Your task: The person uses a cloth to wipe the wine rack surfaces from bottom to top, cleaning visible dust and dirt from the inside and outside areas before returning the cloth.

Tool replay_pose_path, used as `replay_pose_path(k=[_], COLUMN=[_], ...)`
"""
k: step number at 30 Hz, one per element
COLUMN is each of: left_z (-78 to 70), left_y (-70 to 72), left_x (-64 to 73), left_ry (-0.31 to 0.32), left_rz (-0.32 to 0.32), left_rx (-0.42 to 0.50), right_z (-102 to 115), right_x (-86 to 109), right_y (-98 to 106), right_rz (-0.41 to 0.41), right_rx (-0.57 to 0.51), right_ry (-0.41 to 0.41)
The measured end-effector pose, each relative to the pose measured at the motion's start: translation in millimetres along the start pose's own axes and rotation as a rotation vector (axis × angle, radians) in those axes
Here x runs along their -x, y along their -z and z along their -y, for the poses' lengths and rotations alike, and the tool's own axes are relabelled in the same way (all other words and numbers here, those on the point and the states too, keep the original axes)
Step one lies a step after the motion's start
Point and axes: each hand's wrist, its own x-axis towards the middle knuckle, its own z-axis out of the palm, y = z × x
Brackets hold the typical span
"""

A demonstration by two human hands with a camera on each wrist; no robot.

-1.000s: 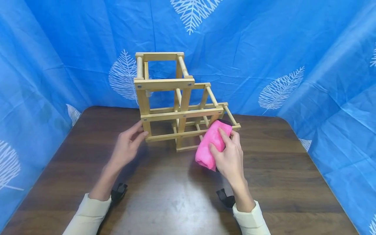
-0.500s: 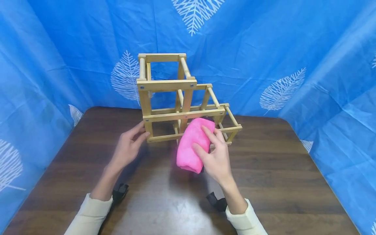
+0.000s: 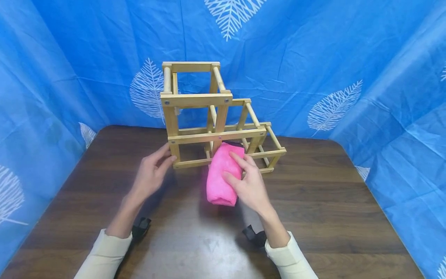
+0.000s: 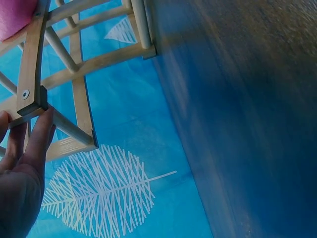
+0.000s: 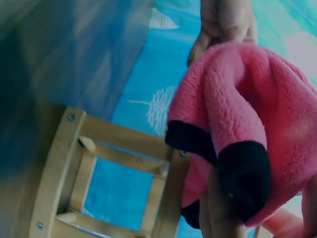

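Note:
A stepped wooden rack (image 3: 195,101) of slats and dowels stands on the table. My left hand (image 3: 150,170) pinches its lower left post between thumb and fingers; the left wrist view shows these fingers (image 4: 38,141) at the rack's corner. In front of the rack's lower middle, my right hand (image 3: 251,186) grips a folded pink fluffy cloth (image 3: 223,176). The cloth covers part of the lower rail, and whether it touches the wood cannot be told from the head view. Black edging (image 5: 242,171) on the cloth shows in the right wrist view, where its folds hide some fingers.
The brown wood-grain table (image 3: 334,217) reaches back to a blue curtain (image 3: 278,58) with white leaf prints, which also hangs at both sides. Black straps (image 3: 255,235) are at both wrists.
My right hand has moved left with the pink cloth, from the rack's right end to its lower middle. My left hand keeps its hold on the post, and the rack stays in place.

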Motion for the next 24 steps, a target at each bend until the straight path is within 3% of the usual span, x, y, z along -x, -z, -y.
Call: replay_pose_path(k=[6,15,19,24], left_z=[-1.5,-0.7,0.9,1.5], left_y=[0.8,0.4,-0.3,-0.1], left_x=[0.4,3.2,3.5,1.5], left_ry=[0.016,0.032,0.027,-0.010], left_rz=[0.003,0.006,0.009,-0.004], left_rx=[-0.005,0.001,0.002,0.004], right_z=[1,2,3,5], right_x=[-3.4,-4.9,-3.4,-1.1], right_y=[6,9,12,11], right_rz=[0.026,0.025,0.009,0.009], right_rx=[0.057,-0.106,-0.160,-0.097], right_ry=[0.012,-0.015,0.026,0.093])
